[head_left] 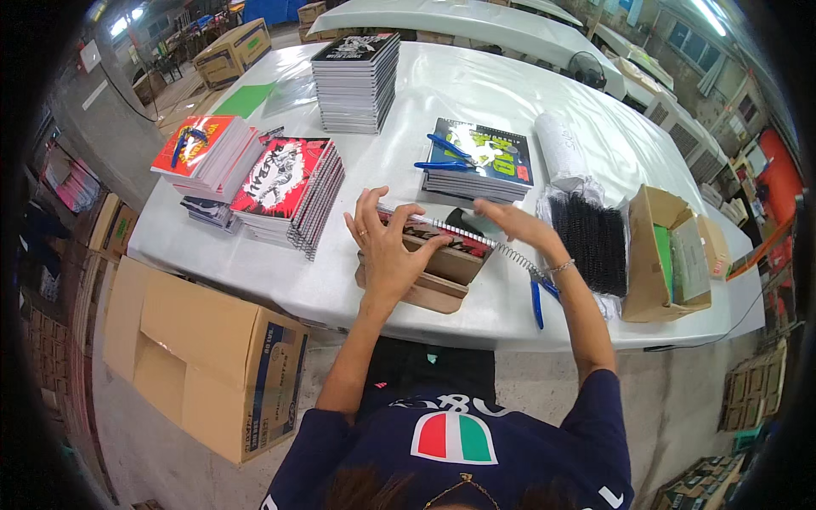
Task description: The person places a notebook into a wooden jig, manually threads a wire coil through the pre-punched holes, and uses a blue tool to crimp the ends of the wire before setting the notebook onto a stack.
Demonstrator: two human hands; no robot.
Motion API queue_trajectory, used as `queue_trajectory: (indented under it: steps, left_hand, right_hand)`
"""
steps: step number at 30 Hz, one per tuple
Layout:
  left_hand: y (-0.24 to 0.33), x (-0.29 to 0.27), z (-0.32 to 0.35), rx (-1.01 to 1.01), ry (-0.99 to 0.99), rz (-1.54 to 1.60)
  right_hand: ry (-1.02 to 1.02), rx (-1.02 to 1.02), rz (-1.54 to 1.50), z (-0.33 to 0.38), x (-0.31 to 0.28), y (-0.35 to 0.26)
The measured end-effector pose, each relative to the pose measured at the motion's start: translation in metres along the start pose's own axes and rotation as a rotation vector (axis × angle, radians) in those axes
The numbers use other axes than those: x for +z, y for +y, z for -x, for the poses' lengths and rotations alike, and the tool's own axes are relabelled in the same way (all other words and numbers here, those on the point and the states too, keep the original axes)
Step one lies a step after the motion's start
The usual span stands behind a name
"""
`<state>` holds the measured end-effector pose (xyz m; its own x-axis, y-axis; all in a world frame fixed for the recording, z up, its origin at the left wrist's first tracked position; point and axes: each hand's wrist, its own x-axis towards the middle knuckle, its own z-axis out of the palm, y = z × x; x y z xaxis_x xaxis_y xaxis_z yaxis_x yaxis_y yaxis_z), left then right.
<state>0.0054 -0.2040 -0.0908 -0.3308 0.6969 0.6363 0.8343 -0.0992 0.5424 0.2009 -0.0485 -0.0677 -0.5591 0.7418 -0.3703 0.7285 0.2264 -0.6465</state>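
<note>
In front of me a notebook with a red and black cover (472,244) stands spine-up in a brown wooden-looking holder (442,293) near the table's front edge. My left hand (393,251) grips its left part, thumb on the near face and fingers over the top. A metal spiral wire (515,257) runs along the notebook's top edge and sticks out past its right end. Stretched out, my right hand (516,223) is just behind the wire, fingers pointing left; whether they touch it I cannot tell. A dark object (473,220) lies beside the fingertips, partly hidden.
Blue-handled pliers (537,303) lie by my right forearm; another pair (446,161) rests on a notebook stack (476,184). Black spiral coils (586,242) and an open carton (642,293) stand right. Red notebooks (285,191) stand left, a tall stack (357,89) behind. A large carton (200,340) sits front-left.
</note>
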Motion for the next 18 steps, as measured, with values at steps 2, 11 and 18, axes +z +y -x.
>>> queue_trajectory:
  steps: [2, 11, 18]
  left_hand:
    - [-0.006, -0.002, 0.005, -0.016, 0.02, 0.011]
    - [-0.007, -0.002, 0.005, -0.005, 0.071, 0.019]
    - [-0.013, -0.01, 0.005, -0.113, 0.035, 0.21]
  right_hand:
    - [-0.035, -0.199, -0.297, 0.015, -0.006, -0.018]
    - [-0.107, -0.097, -0.421, -0.025, 0.008, 0.008]
    - [-0.279, -0.468, 0.019, 0.006, 0.013, -0.027]
